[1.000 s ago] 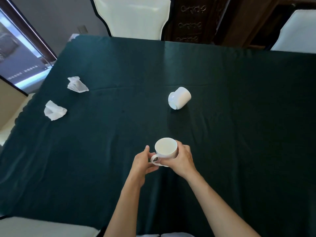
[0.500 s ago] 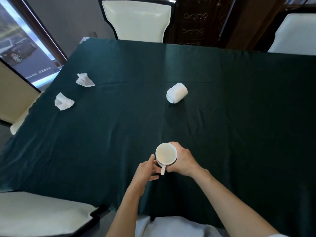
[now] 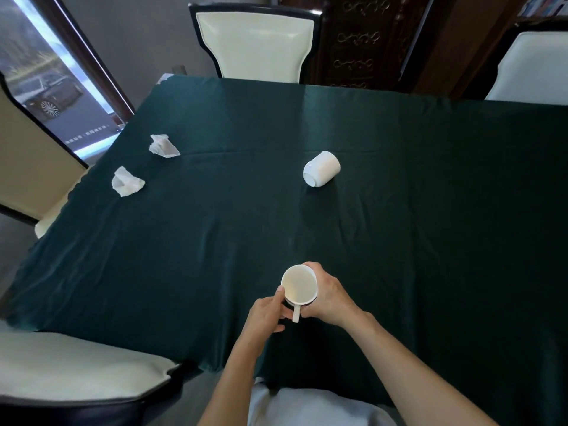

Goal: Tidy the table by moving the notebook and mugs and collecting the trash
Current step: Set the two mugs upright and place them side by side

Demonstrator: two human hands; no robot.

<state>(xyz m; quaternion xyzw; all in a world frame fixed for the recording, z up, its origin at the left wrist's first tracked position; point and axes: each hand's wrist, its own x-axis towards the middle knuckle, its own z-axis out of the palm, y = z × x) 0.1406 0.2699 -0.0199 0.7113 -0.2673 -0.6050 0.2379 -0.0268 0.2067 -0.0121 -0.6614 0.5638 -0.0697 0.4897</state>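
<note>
An upright white mug (image 3: 298,287) stands near the front edge of the dark green tablecloth (image 3: 430,241), its handle pointing toward me. My right hand (image 3: 327,295) wraps around the mug's right side. My left hand (image 3: 266,313) touches its left side and handle with thumb and fingers. A second white mug (image 3: 321,172) lies on its side farther back in the middle. Two crumpled white tissues lie at the left: one (image 3: 163,146) farther back, one (image 3: 126,182) nearer the left edge. No notebook is in sight.
A cream chair (image 3: 255,44) stands at the far side, another (image 3: 534,66) at the far right, one (image 3: 70,370) at my near left. A window (image 3: 40,81) and dark wooden cabinet (image 3: 365,41) are behind the table.
The mug has been turned so its handle points toward me instead of left. My left hand stays at the handle side. The view has pulled back and tilted up.
</note>
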